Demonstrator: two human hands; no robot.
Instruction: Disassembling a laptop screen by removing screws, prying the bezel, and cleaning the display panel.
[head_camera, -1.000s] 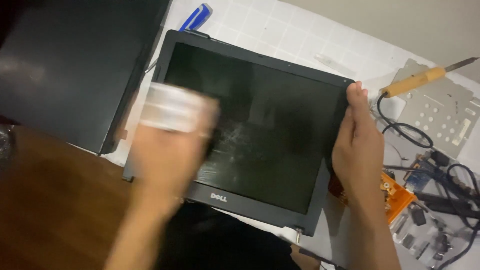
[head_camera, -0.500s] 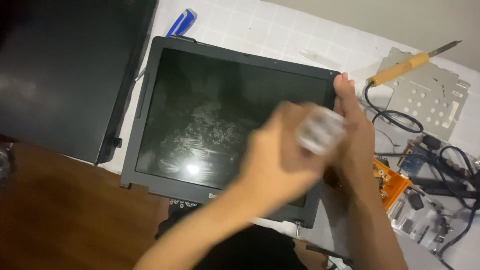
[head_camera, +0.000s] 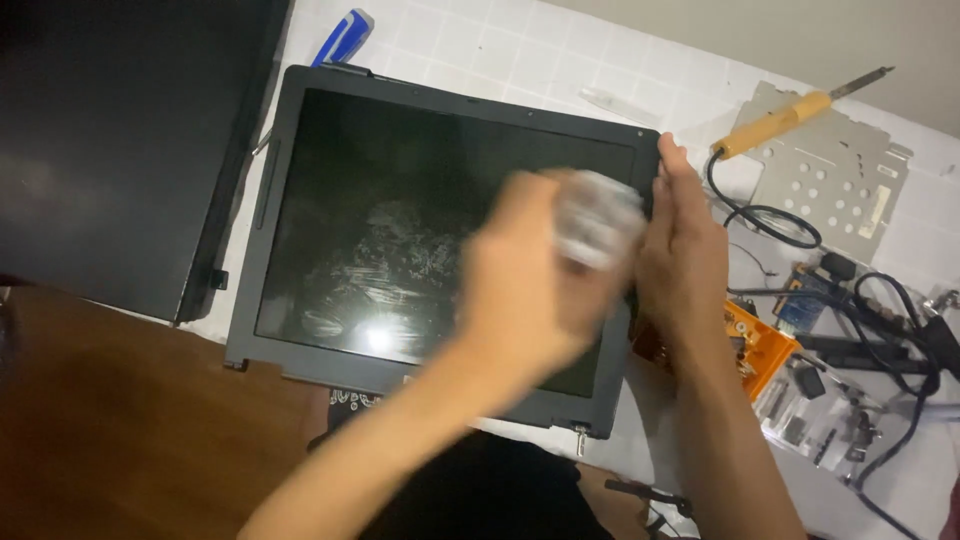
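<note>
Now the left hand (head_camera: 520, 285) sits over the right part of the laptop screen panel (head_camera: 400, 230), fingers clenched round a white wad of cloth or tissue (head_camera: 597, 218). A second ago that wad was over the left part of the glass; half a second ago it was nearing the right edge. So I read this as a wiping stroke that has crossed the panel left to right. The hand is blurred with motion.

Smears and streaks show on the middle of the dark glass, with a bright reflection low down. My judgement: wiping is under way, not finished.

The right hand (head_camera: 685, 255) has stayed on the panel's right bezel, fingers laid flat along the edge, thumb side toward the wad. It grasps nothing I can make out; it seems to steady the frame. The wad is touching or just beside it, so the stroke has little room left on that side.

Around:
- black laptop base (head_camera: 120, 150), to the left of the panel
- blue-handled tool (head_camera: 345, 37), by the top edge
- soldering iron (head_camera: 790, 112) with yellow handle, on a perforated metal plate (head_camera: 850, 175)
- orange part (head_camera: 755, 345), cables and small components to the right, near the right wrist
</note>
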